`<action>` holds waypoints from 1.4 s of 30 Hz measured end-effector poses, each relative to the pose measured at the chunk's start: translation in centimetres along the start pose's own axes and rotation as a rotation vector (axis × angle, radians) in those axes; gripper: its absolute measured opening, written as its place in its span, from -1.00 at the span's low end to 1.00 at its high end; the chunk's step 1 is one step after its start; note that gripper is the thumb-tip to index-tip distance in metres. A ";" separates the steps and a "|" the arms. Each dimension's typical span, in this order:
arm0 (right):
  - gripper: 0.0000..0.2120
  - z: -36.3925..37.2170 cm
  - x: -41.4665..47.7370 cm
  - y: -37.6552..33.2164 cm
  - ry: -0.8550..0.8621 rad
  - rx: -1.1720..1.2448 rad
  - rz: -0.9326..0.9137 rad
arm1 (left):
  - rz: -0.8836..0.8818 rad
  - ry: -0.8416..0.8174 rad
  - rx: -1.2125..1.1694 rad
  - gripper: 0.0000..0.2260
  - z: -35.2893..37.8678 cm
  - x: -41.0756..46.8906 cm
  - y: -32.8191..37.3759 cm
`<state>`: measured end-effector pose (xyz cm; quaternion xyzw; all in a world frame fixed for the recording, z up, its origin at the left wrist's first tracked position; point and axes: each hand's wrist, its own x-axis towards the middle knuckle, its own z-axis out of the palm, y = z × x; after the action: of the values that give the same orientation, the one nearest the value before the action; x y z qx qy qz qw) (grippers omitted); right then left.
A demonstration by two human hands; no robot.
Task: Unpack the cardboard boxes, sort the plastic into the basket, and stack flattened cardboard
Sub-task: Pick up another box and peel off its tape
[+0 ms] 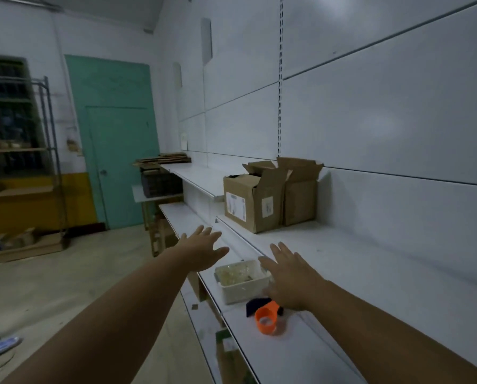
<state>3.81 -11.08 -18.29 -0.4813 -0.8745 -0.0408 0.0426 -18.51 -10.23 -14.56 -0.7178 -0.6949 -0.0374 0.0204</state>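
Both empty and spread wide, the left hand [204,249] and right hand [290,275] are reaching toward the open cardboard box [252,199] on the shelf [342,261], which likely needs gripping on both sides next.

A white shelf [342,261] carries two opened cardboard boxes [255,200]; the lower ledge [273,353] holds a white tub [242,281] and orange tape dispenser [267,320]

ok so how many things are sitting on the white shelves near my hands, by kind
open cardboard boxes: 2
white plastic basket: 1
orange tape dispenser: 1
total: 4
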 end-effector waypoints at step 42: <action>-0.47 -7.4 -0.3 10.1 0.712 1.354 0.966 | 0.872 -0.153 -1.241 -0.29 -9.4 13.9 2.5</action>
<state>12.76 -6.76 -10.63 -0.6270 -0.3491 0.3582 0.5972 -15.81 2.76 -3.99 -0.8076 -0.1995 -0.3598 -0.4224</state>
